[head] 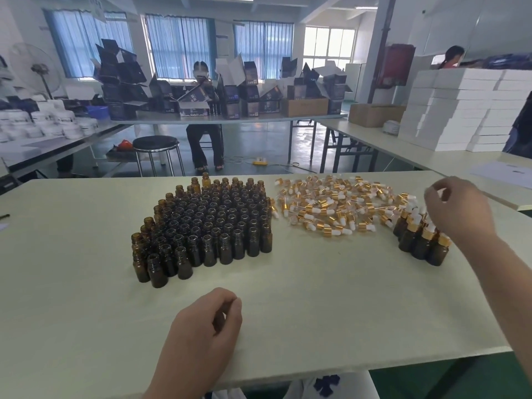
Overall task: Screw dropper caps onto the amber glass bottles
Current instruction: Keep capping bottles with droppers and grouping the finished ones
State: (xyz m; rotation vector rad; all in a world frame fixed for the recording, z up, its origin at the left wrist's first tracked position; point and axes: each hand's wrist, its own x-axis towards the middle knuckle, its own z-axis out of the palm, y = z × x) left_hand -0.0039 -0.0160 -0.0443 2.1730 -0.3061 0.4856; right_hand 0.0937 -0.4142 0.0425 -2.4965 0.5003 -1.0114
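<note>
Little can be read. On the dark cartons stacked on the far surface, toward twelve o'clock, small pale print looks like "168", though it is too blurred to be sure. A hanging sign at eleven o'clock bears marks too small to make out.

Bright, even daylight comes through the windows along the top, blown out at upper right. Shadows on the table are faint. Wide-angle distortion bends the edges; the right hand looks slightly blurred.
</note>
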